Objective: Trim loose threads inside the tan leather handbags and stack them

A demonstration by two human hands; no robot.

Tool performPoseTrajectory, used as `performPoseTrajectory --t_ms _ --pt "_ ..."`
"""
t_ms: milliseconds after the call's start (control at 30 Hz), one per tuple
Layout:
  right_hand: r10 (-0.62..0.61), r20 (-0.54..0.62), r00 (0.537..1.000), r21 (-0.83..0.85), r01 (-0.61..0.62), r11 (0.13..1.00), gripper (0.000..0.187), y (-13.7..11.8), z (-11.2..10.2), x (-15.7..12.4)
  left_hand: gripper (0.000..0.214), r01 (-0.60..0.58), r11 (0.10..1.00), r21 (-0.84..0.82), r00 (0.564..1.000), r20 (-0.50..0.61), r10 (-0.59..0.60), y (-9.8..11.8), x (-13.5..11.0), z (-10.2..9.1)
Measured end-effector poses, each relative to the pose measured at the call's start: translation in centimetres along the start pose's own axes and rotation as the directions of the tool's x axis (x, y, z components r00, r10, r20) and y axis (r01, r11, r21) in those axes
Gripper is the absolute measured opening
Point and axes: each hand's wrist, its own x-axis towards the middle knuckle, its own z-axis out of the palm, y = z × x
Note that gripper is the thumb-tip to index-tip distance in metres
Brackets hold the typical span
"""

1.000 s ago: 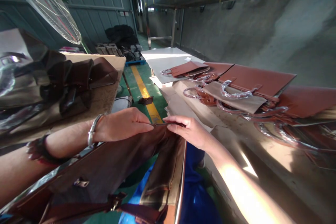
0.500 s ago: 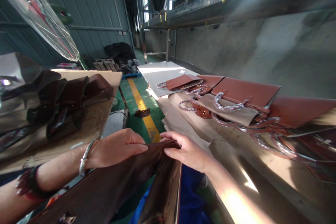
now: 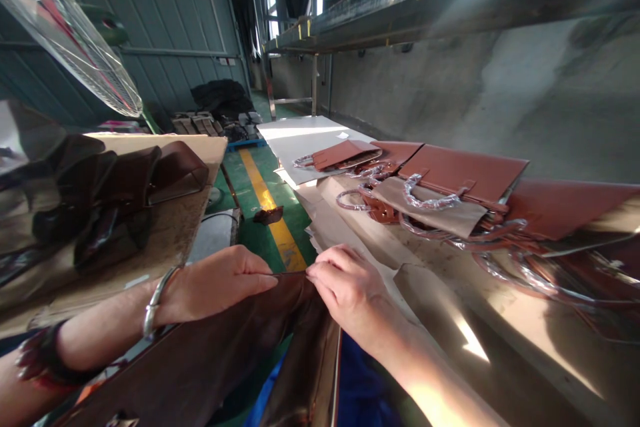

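Observation:
A dark brown leather bag (image 3: 220, 360) lies across my lap, its top edge pointing away from me. My left hand (image 3: 215, 283) is closed, pinching that top edge from the left; a metal bangle sits on its wrist. My right hand (image 3: 345, 290) is closed too, fingers curled and pinching the same edge at its right corner. The fingertips of both hands nearly meet. The lower part of the bag runs out of the frame.
Several tan-brown handbags (image 3: 460, 177) with plastic-wrapped handles lie on paper sheets on the right bench (image 3: 500, 320). Dark leather pieces (image 3: 100, 200) sit on the left table. A fan (image 3: 65, 20) stands upper left. A green floor with a yellow line (image 3: 270, 210) runs between.
My right hand has curled its fingers and slid left along the bag's edge, closer to my left hand. The view has tipped upward a little.

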Motion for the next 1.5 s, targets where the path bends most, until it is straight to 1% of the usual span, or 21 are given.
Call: performPoseTrajectory --t_ms 67,100,167,233,300,333,367,433,533,567,633,767,833,900,1000,1067,1167,1267,1367,1467,1500 --pt "0.011 0.004 1.0 -0.012 -0.011 1.0 0.016 0.0 -0.2 0.0 0.043 0.01 1.0 -0.012 1.0 0.006 -0.009 0.0 0.0 0.0" --pt "0.053 0.003 0.999 0.029 -0.053 0.998 0.014 0.2 -0.3 -0.1 0.043 0.016 1.0 -0.024 1.0 0.014 -0.015 -0.1 0.0 0.0" --pt "0.2 0.022 0.979 0.166 -0.201 0.965 0.016 0.7 -0.8 -0.3 0.044 0.031 0.998 -0.048 0.999 0.034 -0.029 -0.2 -0.2 0.0" --pt "0.36 0.088 0.929 0.309 -0.369 0.877 0.021 1.3 -1.2 -0.6 0.044 0.043 0.997 -0.066 0.998 0.044 -0.04 -0.3 -0.4 0.0" --pt "0.456 0.17 0.873 0.387 -0.485 0.784 0.027 1.7 -1.4 -0.9 0.044 0.046 0.996 -0.072 0.998 0.041 -0.043 -0.3 -0.4 0.0" --pt "0.475 0.208 0.855 0.401 -0.518 0.756 0.031 1.7 -1.5 -1.0 0.045 0.045 0.997 -0.066 0.998 0.037 -0.042 -0.3 -0.4 0.0" --pt "0.477 0.238 0.846 0.407 -0.532 0.742 0.033 1.7 -1.5 -1.1 0.046 0.042 0.997 -0.058 0.999 0.032 -0.041 -0.2 -0.4 0.0" --pt "0.442 0.287 0.85 0.402 -0.525 0.75 0.034 1.5 -1.3 -1.1 0.047 0.037 0.999 -0.028 0.999 0.024 -0.036 -0.1 -0.4 0.0" --pt "0.389 0.341 0.856 0.305 -0.492 0.816 0.019 1.1 -1.2 -0.8 0.047 0.036 0.999 0.005 0.999 0.018 -0.036 0.2 -0.3 0.1" --pt "0.398 0.35 0.848 0.239 -0.492 0.837 0.014 0.9 -1.2 -0.7 0.047 0.037 0.999 0.022 0.999 0.009 -0.038 0.2 -0.3 0.1" --pt "0.442 0.355 0.823 0.093 -0.502 0.86 0.014 0.6 -1.3 -0.5 0.047 0.047 0.997 0.061 0.999 -0.023 -0.046 0.3 -0.2 0.3" --pt "0.522 0.365 0.771 -0.081 -0.532 0.843 0.02 0.1 -1.4 -0.2 0.043 0.081 0.993 0.091 0.993 -0.091 -0.072 0.6 0.1 0.6" --pt "0.561 0.374 0.739 -0.155 -0.546 0.823 0.016 0.0 -1.2 0.1 0.038 0.097 0.991 0.091 0.988 -0.128 -0.085 0.8 0.3 0.7" --pt "0.588 0.372 0.718 -0.23 -0.543 0.808 0.011 0.0 -0.8 0.3 0.035 0.113 0.989 0.091 0.98 -0.173 -0.096 1.1 0.5 0.7" --pt "0.586 0.376 0.718 -0.285 -0.512 0.81 0.004 0.0 -0.5 0.3 0.032 0.124 0.988 0.093 0.967 -0.237 -0.099 1.5 0.6 0.6" --pt "0.564 0.377 0.734 -0.292 -0.484 0.825 0.007 0.0 -0.5 0.1 0.031 0.133 0.986 0.1 0.956 -0.276 -0.101 1.6 0.5 0.4" --pt "0.492 0.396 0.776 -0.227 -0.436 0.871 0.015 0.2 -0.9 -0.6 0.03 0.139 0.984 0.112 0.946 -0.309 -0.098 1.7 0.3 0.2" --pt "0.404 0.438 0.803 -0.116 -0.396 0.911 0.02 0.7 -1.3 -1.3 0.029 0.11 0.986 0.129 0.948 -0.31 -0.065 1.8 0.2 0.2" --pt "0.391 0.449 0.804 -0.043 -0.418 0.907 0.021 1.4 -1.5 -1.5 0.029 0.078 0.987 0.137 0.954 -0.297 -0.034 1.9 0.2 0.4" --pt "0.423 0.444 0.79 0.022 -0.482 0.876 0.013 1.8 -1.3 -1.2 0.029 0.062 0.991 0.123 0.957 -0.29 -0.024 2.0 0.2 0.7" --pt "0.429 0.427 0.796 0.038 -0.489 0.871 0.019 1.9 -1.1 -1.1 0.029 0.057 0.992 0.115 0.956 -0.291 -0.021 2.0 0.2 0.8"
